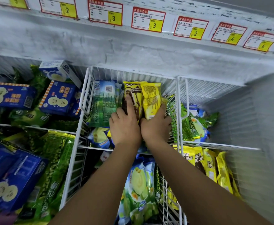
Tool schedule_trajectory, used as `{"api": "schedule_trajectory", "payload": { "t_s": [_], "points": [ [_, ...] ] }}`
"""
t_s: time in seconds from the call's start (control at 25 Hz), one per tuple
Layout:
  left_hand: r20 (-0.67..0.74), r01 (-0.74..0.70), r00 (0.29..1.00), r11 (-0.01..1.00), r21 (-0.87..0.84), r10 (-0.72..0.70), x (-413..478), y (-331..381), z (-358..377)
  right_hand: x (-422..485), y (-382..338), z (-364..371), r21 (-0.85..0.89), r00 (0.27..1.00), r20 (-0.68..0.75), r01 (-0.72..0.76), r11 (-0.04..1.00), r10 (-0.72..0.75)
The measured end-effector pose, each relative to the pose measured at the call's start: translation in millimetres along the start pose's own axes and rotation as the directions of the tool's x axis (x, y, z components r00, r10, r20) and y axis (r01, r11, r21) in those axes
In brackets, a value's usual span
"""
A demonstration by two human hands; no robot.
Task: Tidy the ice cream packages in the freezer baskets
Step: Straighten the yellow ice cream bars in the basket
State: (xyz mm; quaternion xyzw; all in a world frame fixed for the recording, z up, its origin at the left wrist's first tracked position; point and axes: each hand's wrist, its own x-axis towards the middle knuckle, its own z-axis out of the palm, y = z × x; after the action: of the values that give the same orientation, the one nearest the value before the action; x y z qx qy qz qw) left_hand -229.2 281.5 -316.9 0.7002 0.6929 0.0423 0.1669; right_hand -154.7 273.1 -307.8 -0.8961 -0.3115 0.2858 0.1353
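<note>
Both my hands reach into the middle white wire basket (84, 95) at the back of the freezer. My left hand (125, 125) lies on a yellow-and-brown ice cream package (132, 90), its fingers stretched along the wrapper. My right hand (155, 125) grips a second yellow package (151, 98) from its right side, fingers curled round the edge. The two packages stand side by side, touching. A green-and-blue package (104, 101) lies just left of them in the same basket.
Blue ice cream boxes (56, 98) and green packages (55, 159) fill the left baskets. Green packages (189, 127) sit in the right back basket, yellow ones (214, 164) in the right front basket. A light green package (139, 181) lies under my arms. Price tags (147, 19) line the frosted rim.
</note>
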Motion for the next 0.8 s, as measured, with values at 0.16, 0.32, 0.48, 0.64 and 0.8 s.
{"api": "schedule_trajectory", "payload": {
  "t_s": [0.16,0.32,0.48,0.64,0.8],
  "points": [
    [-0.012,0.014,1.000,0.998,-0.054,-0.015,-5,7,-7,0,-1,-5,-0.074,0.995,-0.064,0.076,0.994,-0.081],
    [-0.075,0.047,0.995,0.979,-0.199,-0.063,-21,-1,-16,-21,-5,-12,-0.090,0.975,-0.130,0.172,0.981,-0.183],
    [-0.360,-0.036,0.932,0.975,-0.220,-0.047,-33,3,-43,-45,-24,-39,-0.070,0.912,-0.265,0.307,0.949,-0.314],
    [-0.393,-0.053,0.916,0.948,-0.315,-0.080,-76,46,-63,-70,0,-95,-0.121,0.861,-0.350,0.347,0.930,-0.368],
    [-0.247,-0.084,0.969,0.891,-0.446,-0.032,-149,116,-36,-78,92,-148,-0.073,0.876,-0.411,0.243,0.967,-0.251]
  ]
}}
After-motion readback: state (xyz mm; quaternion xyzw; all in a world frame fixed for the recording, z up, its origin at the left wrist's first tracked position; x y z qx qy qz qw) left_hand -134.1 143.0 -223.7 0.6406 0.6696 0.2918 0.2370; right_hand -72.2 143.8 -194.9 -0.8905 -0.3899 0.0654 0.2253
